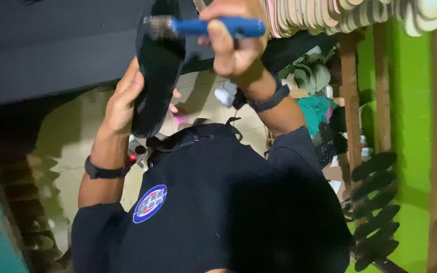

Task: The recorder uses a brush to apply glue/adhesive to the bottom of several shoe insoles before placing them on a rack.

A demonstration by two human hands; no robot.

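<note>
The left hand (122,101) cups a black shoe sole (155,76) upright against the chest; the right hand (233,45) grips a blue-handled brush (203,26), bristles on its upper end, probably spreading glue; coverage should run downward next.

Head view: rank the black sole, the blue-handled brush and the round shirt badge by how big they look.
1. black sole, held by the left hand
2. blue-handled brush, in the right hand
3. round shirt badge

Camera nearness differs, so this ranks apparent size only.
</note>
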